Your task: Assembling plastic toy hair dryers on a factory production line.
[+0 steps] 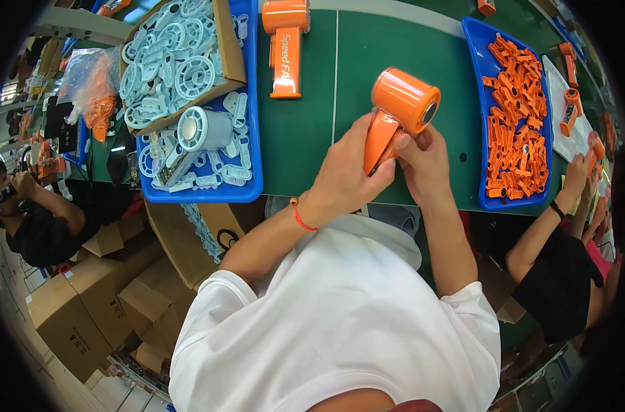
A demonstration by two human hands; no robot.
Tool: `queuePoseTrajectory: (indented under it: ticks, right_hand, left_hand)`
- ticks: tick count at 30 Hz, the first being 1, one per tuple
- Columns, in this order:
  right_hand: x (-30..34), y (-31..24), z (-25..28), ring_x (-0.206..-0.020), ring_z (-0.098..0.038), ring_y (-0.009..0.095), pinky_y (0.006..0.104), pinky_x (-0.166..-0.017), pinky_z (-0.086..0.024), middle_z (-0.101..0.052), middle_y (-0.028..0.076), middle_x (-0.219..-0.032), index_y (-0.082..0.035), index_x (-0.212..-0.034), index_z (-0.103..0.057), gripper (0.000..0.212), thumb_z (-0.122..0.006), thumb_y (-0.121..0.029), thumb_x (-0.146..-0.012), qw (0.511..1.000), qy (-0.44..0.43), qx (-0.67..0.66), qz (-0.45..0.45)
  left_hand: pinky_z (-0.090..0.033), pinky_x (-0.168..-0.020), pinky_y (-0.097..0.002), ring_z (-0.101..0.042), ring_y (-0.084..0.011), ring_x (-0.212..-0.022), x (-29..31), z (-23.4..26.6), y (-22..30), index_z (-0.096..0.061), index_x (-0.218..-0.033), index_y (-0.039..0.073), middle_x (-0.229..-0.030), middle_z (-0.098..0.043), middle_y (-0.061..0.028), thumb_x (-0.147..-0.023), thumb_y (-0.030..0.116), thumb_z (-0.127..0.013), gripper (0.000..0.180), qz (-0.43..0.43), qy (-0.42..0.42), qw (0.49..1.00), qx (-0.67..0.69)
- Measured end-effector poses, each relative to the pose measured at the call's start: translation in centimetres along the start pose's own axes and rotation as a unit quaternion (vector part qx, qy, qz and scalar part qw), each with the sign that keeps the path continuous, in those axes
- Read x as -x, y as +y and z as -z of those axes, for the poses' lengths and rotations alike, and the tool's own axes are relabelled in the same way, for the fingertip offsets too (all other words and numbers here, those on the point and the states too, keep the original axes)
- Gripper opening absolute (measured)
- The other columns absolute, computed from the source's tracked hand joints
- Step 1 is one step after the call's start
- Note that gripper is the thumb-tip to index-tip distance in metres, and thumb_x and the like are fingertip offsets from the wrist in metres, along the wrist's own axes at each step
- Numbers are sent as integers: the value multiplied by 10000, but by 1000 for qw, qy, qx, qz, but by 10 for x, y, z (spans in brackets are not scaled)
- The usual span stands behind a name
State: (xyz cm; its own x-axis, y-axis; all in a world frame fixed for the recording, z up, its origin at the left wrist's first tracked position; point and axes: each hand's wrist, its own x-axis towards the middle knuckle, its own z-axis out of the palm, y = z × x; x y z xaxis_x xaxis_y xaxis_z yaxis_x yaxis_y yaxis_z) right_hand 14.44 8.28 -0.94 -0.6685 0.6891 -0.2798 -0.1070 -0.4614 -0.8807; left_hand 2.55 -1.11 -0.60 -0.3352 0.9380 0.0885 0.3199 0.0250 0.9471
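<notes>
Holding an orange handheld fan (401, 101) above the green table (298, 130), with the left hand (352, 158) clamped around its handle and the right hand (423, 162) curled in just below its round head. Impossible to tell whether pinching or only touching with the right fingers, partly hidden behind the fan; likewise unable to make out the left fingertips behind the handle.

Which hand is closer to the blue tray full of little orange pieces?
The right hand. It's left of the blue tray, with green tabletop between them. The left hand is farther left, holding an orange fan.
</notes>
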Motion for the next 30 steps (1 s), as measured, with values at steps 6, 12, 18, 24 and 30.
queuePoseTrajectory:
  ticks: [6,12,18,24,30]
  right_hand:
    - [-2,2,-5,-1171,-478,220,359,-975,-407,-457,143,-1299,1,-1282,-403,624,-689,-233,-779,990,-77,119,27]
    - [-6,-31,-4,-922,-548,179,293,-837,-429,-580,70,-956,-40,-1027,-557,251,-619,-68,-785,920,-30,176,349]
    - [-4,-45,-6,-835,-577,220,329,-756,-459,-602,61,-887,-83,-931,-604,161,-626,-57,-773,753,3,487,442]
    - [-16,-2,8,-905,-547,198,342,-810,-456,-555,71,-992,-62,-1068,-557,302,-633,-28,-777,863,-53,404,299]
    - [1,-32,5,-997,-518,294,371,-855,-402,-537,131,-1086,-55,-1238,-459,668,-716,-80,-623,656,-106,695,273]
  left_hand:
    - [-413,-905,-389,-520,-385,-1040,-1,6,12,-274,-1324,-60,-1150,-488,-251,-755,195,-647,726,77,-51,984,150]
    - [-430,-813,-323,-524,-253,-895,-4,21,1,-351,-1304,-17,-1053,-488,-170,-724,79,-646,657,-182,147,959,-160]
    - [-444,-679,-325,-552,-239,-766,5,32,-18,-600,-970,29,-785,-577,-88,-741,1,-590,231,-75,49,993,-80]
    - [-454,-590,-321,-579,-198,-681,25,-3,29,-639,-834,79,-745,-577,-45,-703,49,-626,134,-424,26,899,-109]
    - [-367,-905,-460,-468,-241,-1095,-11,10,34,-550,-1102,38,-1138,-511,-71,-624,308,-725,576,-212,8,901,-379]
